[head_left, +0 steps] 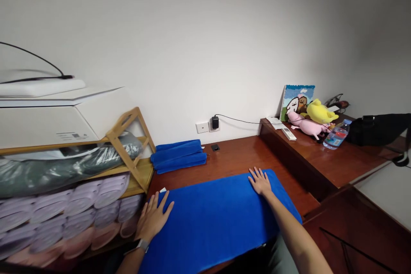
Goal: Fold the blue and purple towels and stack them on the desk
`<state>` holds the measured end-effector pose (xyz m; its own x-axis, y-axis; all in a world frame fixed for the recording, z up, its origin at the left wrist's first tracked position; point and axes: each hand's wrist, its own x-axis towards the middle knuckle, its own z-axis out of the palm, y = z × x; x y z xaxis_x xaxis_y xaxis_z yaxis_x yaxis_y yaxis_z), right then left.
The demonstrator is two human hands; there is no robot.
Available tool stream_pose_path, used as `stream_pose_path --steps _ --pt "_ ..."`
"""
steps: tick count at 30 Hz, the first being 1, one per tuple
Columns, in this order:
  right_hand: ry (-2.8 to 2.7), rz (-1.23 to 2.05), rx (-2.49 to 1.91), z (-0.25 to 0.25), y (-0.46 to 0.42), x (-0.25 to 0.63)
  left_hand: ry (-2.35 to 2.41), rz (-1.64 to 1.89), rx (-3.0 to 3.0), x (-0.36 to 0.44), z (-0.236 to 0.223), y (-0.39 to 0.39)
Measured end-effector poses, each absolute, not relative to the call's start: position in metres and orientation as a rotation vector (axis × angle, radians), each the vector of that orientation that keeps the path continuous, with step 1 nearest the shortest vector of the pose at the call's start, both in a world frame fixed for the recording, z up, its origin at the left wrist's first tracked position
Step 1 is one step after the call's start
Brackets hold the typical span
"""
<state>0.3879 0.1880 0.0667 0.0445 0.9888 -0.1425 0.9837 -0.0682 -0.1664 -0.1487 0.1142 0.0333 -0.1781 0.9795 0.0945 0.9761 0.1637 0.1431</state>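
A bright blue towel point(215, 218) lies spread flat across the near part of a dark wooden desk point(237, 156). My left hand point(153, 217) rests palm down on the towel's left edge, fingers spread, a watch on the wrist. My right hand point(260, 181) lies flat on the towel's far right corner, fingers stretched out. Neither hand holds anything. Behind the towel, a stack of folded blue towels point(178, 156) sits against the wall.
A bamboo rack point(131, 150) at left holds rolled pale towels point(80, 209) and a white printer point(48, 115). A raised shelf point(321, 158) at right carries plush toys point(313, 120), a water bottle point(336, 135), a remote point(288, 133) and a black bag point(375, 128). A charger point(215, 122) is plugged into the wall.
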Motion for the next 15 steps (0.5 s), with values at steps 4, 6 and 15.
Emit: stream_pose_path --steps 4,6,15 --pt "-2.106 0.345 -2.236 0.059 0.200 0.388 2.409 0.263 1.994 -0.147 0.034 0.128" --pt "-2.056 0.357 -2.273 0.058 0.206 0.389 2.427 0.249 1.998 -0.147 0.034 0.130" --pt "-2.094 0.324 -2.154 0.078 0.194 0.340 2.407 0.200 2.087 -0.138 0.054 0.120"
